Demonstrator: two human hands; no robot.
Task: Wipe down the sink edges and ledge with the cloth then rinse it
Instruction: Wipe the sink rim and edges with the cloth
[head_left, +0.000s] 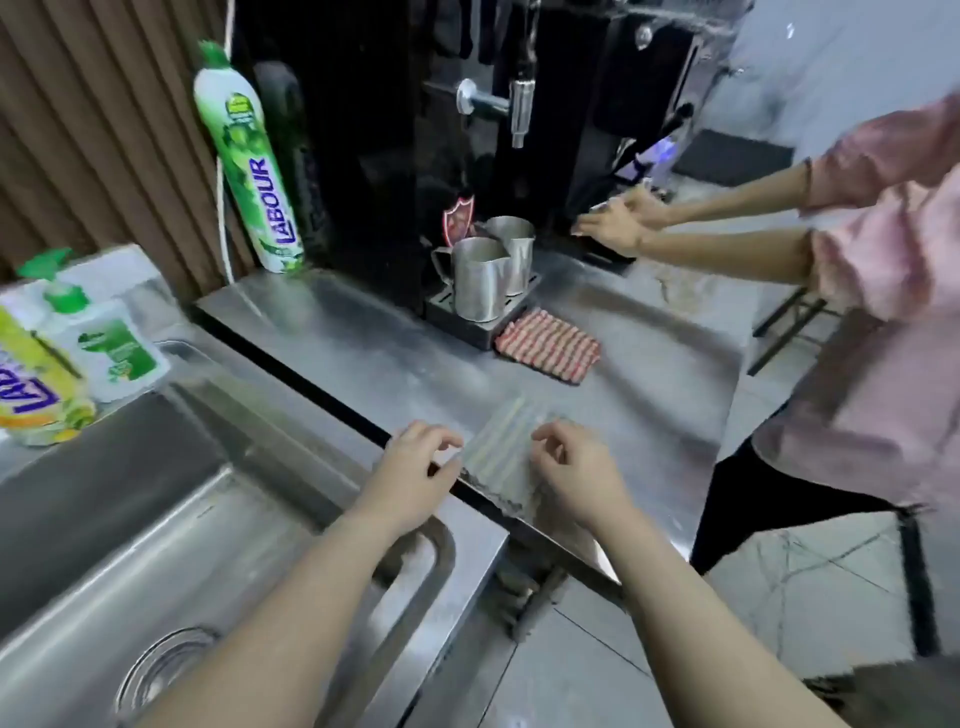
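My left hand (415, 470) pinches the left edge of the cloth (498, 457) between thumb and curled fingers. My right hand (574, 470) pinches the right edge the same way, though it is blurred. The cloth is grey with pale stripes and lies flat on the steel counter (649, 364) just right of the sink (182, 545). In the sink's basin I see a round drain (161, 670). Beyond the sink, two steel pitchers (480, 280) stand on a drip tray (467, 325); I cannot see inside them. The cloth's stripes and longer side run away from me, leaning right.
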